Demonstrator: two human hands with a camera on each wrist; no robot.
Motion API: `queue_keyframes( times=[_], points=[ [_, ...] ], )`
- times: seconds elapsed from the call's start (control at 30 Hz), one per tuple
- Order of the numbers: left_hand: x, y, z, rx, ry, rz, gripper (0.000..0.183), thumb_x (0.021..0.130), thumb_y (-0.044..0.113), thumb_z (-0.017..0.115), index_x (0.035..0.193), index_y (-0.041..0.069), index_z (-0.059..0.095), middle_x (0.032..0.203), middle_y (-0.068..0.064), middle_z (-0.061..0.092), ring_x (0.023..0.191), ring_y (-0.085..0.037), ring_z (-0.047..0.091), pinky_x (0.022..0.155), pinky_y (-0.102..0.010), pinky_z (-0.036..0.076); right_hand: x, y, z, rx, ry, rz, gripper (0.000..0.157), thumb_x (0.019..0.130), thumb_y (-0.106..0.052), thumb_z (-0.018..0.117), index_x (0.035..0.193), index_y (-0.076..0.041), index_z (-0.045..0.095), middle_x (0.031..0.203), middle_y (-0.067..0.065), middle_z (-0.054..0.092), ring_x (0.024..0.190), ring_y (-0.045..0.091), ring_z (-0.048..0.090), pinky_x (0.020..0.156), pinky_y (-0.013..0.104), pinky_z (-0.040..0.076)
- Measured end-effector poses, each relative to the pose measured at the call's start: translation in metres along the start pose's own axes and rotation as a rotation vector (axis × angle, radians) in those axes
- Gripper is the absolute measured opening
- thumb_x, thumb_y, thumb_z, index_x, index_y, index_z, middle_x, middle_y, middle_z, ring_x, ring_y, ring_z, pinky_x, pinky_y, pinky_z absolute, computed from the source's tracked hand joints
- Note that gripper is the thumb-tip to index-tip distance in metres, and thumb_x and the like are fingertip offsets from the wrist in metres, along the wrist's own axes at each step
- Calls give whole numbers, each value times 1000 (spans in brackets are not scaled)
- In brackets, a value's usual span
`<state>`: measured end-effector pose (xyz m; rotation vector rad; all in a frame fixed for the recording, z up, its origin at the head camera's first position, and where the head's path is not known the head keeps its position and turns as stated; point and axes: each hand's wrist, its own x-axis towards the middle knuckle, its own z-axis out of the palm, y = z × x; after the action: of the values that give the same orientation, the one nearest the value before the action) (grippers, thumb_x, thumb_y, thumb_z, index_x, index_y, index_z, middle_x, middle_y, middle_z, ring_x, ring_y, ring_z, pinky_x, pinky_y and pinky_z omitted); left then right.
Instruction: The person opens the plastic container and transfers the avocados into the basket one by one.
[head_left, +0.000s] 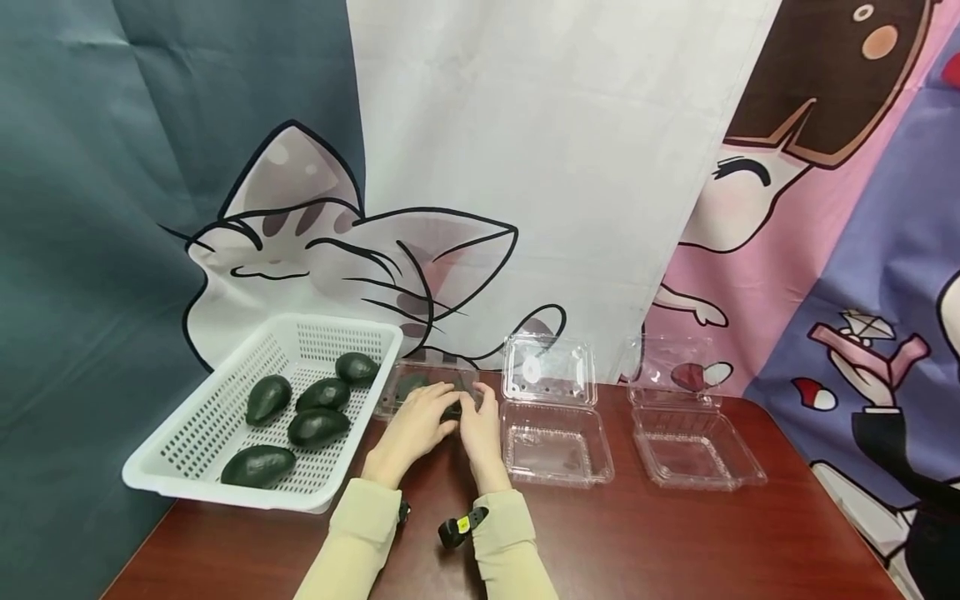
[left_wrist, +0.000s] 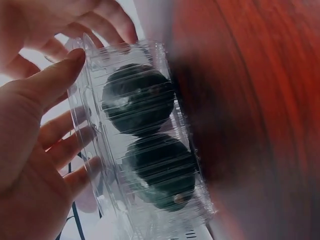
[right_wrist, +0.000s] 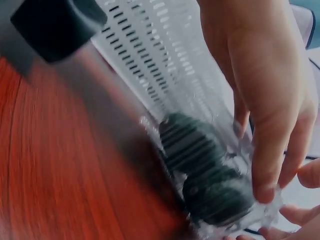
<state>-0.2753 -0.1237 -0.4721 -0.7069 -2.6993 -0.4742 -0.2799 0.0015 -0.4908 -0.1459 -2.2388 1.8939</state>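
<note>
A clear plastic clamshell box [head_left: 387,403] stands just right of the basket, its lid down over the base. Through its ribbed front wall, two dark green avocados [left_wrist: 137,99] show side by side in the wrist views. My left hand [head_left: 418,417] lies across the lid, fingers spread over its top and thumb at the front edge. At the right end, my right hand [head_left: 481,423] touches the lid with its fingertips. Both hands nearly meet and partly hide the box from the head view.
A white perforated basket [head_left: 157,467] on the left contains several loose avocados [head_left: 258,467]. Two more clamshell boxes stand on the right, a nearer one [head_left: 557,479] and a farther one [head_left: 705,482], both with raised lids. A printed curtain [head_left: 570,167] hangs behind the brown table [head_left: 637,550].
</note>
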Motion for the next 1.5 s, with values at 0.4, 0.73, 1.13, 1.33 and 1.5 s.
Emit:
queue_keyframes(
  times=[0.4,0.73,1.13,1.33,1.5],
  points=[
    [-1,0,6,17,62,38,40,87,24,76,123,10,65,131,-14,59,126,-33,50,106,-50,36,13,21,-10,192,-43,70,26,100,-8,41,121,2,53,96,10,55,75,13,51,67,29,49],
    [3,2,8,28,117,147,22,84,15,78,102,15,64,111,-5,61,112,-27,57,101,-48,41,18,33,-30,247,-215,95,18,97,-1,44,102,8,58,78,8,57,62,16,60,54,24,50],
    [2,7,6,96,117,176,10,84,12,77,87,15,68,120,-13,63,118,-31,56,101,-49,41,10,32,-37,233,-400,103,16,102,-8,46,98,3,57,78,9,58,58,14,59,51,23,46],
    [1,12,9,177,144,174,5,86,15,76,88,13,71,118,-9,65,116,-26,57,99,-44,42,-4,21,-36,179,-366,45,19,100,-1,43,99,13,56,76,14,57,61,19,59,55,30,48],
    [4,18,13,222,187,199,7,90,16,71,94,11,72,112,-4,66,114,-21,57,93,-42,44,-16,-1,-44,178,-337,46,19,99,2,42,99,17,53,73,14,54,61,20,59,56,31,49]
  ],
)
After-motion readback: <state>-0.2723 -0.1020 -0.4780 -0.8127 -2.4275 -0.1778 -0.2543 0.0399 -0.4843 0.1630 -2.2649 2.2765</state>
